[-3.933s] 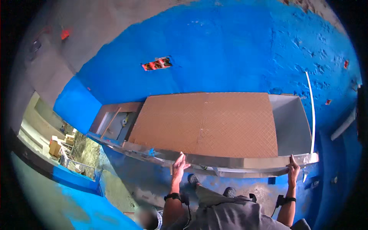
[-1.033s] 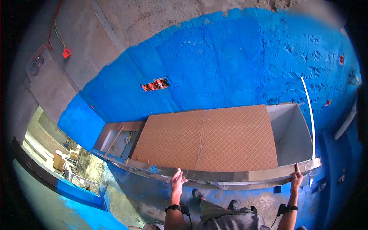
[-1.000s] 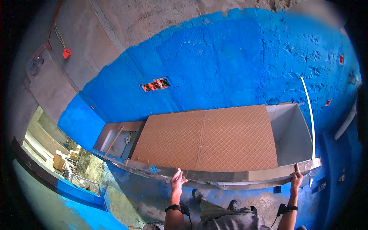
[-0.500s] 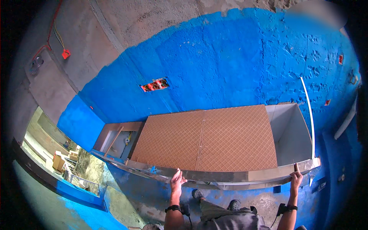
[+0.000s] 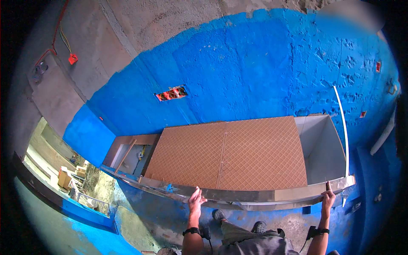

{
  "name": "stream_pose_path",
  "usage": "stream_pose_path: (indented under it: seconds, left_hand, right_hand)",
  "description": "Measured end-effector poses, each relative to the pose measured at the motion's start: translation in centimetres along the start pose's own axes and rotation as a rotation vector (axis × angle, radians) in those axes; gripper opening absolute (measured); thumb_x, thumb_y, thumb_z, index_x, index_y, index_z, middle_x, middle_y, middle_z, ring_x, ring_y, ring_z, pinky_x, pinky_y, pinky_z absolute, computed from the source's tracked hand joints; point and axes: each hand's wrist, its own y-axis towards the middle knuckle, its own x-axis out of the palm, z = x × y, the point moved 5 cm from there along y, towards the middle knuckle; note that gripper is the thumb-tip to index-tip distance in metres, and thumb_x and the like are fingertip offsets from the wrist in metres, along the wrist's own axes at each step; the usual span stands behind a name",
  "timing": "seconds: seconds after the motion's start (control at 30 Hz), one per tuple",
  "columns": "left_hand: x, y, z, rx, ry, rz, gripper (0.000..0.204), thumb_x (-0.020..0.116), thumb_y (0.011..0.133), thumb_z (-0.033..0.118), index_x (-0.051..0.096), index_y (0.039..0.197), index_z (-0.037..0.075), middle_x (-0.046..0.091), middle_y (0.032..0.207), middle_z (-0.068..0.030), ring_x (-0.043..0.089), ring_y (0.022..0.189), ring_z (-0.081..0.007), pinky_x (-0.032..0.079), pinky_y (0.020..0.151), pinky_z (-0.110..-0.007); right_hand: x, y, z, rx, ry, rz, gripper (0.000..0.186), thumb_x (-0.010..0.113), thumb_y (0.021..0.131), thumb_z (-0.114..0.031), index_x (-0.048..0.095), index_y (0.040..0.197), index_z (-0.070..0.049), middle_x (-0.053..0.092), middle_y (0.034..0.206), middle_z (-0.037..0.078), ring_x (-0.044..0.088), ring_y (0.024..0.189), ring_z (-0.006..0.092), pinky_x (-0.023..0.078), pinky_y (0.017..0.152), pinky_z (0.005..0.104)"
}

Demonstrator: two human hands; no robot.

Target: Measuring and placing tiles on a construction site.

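Note:
My left hand (image 5: 195, 202) is at the near edge of a long boxed counter, its fingers stretched upward and the thumb apart. It is against the grey-brown front strip (image 5: 238, 196), with nothing visible in it. Farther right, my right hand (image 5: 328, 199) is at the same strip near its end. The index finger lies straight across the strip while the other fingers are folded; what they hold, if anything, is hidden. Two brown tiles (image 5: 187, 155) with a raised diamond grid cover the counter's middle, side by side with a narrow seam.
An open white-walled compartment (image 5: 318, 146) is right of the tiles, with a long white strip (image 5: 342, 127) leaning beside it. At left, another opening holds a wooden stick (image 5: 126, 155). Behind rises a blue wall (image 5: 238, 72) with red socket boxes (image 5: 172, 94). Boxes (image 5: 64, 177) stand beyond the left opening.

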Motion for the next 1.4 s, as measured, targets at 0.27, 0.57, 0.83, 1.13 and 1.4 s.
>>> stream_pose_path:
  seconds: [0.27,0.57,0.83,1.13,1.4]
  left_hand:
    - [1.0,0.2,0.1,0.011,-0.024,-0.038,0.049,0.064,0.101,0.019,0.053,0.148,0.010,0.065,0.137,-0.0067,0.066,0.074,-0.0129,0.060,0.079,-0.037]
    - [0.2,-0.3,0.5,-0.003,-0.028,0.019,0.048,0.062,0.101,0.009,0.052,0.147,0.005,0.063,0.138,-0.0129,0.067,0.078,-0.0134,0.061,0.077,-0.035]
    - [1.0,-0.1,0.5,-0.025,-0.022,0.008,0.047,0.064,0.101,0.013,0.053,0.147,0.005,0.062,0.140,-0.0107,0.066,0.084,-0.0124,0.061,0.074,-0.034]
    - [-0.2,0.2,-0.3,-0.027,0.049,0.066,0.053,0.072,0.096,0.024,0.056,0.145,0.008,0.065,0.135,-0.0049,0.064,0.089,-0.0137,0.061,0.071,-0.031]
    - [0.0,0.7,-0.3,0.023,-0.037,0.037,0.051,0.070,0.098,0.017,0.055,0.145,0.004,0.063,0.140,-0.0064,0.061,0.073,-0.0079,0.056,0.065,-0.026]
  right_hand:
    - [-2.6,1.6,5.1,-0.019,-0.031,-0.017,0.011,0.047,0.078,0.007,0.052,0.068,0.005,0.050,0.152,0.022,0.071,0.107,0.0242,0.056,0.065,0.0269]
    - [1.3,-1.2,-5.6,-0.037,0.048,-0.016,0.013,0.052,0.077,-0.001,0.057,0.067,0.005,0.053,0.149,0.022,0.066,0.063,0.0178,0.051,0.061,0.0283]
    - [-2.3,1.9,5.1,-0.100,0.042,0.031,0.015,0.050,0.081,0.000,0.059,0.071,0.006,0.064,0.137,0.019,0.053,0.044,0.0137,0.044,0.043,0.0267]
    - [0.6,-1.1,-3.0,0.022,0.042,0.026,0.019,0.048,0.078,0.007,0.067,0.077,0.010,0.059,0.147,0.012,0.063,0.068,0.0107,0.050,0.056,0.0263]
    - [1.5,-2.2,-7.4,0.057,0.048,0.049,0.016,0.051,0.077,0.005,0.062,0.067,0.010,0.061,0.143,0.016,0.059,0.050,0.0133,0.049,0.047,0.0284]
